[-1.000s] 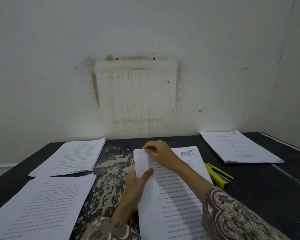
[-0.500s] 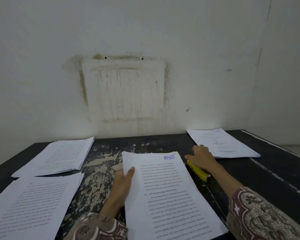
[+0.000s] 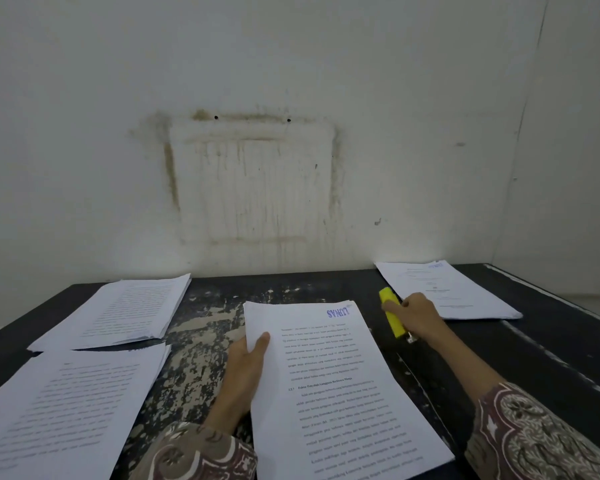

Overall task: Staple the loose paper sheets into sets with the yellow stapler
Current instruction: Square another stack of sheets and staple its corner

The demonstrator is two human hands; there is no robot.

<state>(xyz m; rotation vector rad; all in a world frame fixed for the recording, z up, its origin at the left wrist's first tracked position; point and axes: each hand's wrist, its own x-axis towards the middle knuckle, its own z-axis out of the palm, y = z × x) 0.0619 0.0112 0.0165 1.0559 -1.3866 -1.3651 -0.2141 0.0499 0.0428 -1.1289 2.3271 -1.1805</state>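
Head view, the only view supplied: the person's right hand [image 3: 418,318] is closed around the yellow stapler [image 3: 392,317], which is raised off the dark table [image 3: 551,358], just right of the central paper set [image 3: 333,386] and near its far edge. The left hand [image 3: 248,365] holds that set at its left edge, thumb on the top sheet and the fingers hidden underneath. The set lies flat on the table, stamped corner away from the person. No staple can be made out in it, so the step in hand appears to be stapling this set. Count: one stapler; four paper piles, namely the central set, the far-left pile [image 3: 125,311], the near-left pile [image 3: 66,410] and the far-right pile [image 3: 451,292]. Whether the three outer piles are stapled sets or loose sheets cannot be told; overall progress is therefore uncertain.
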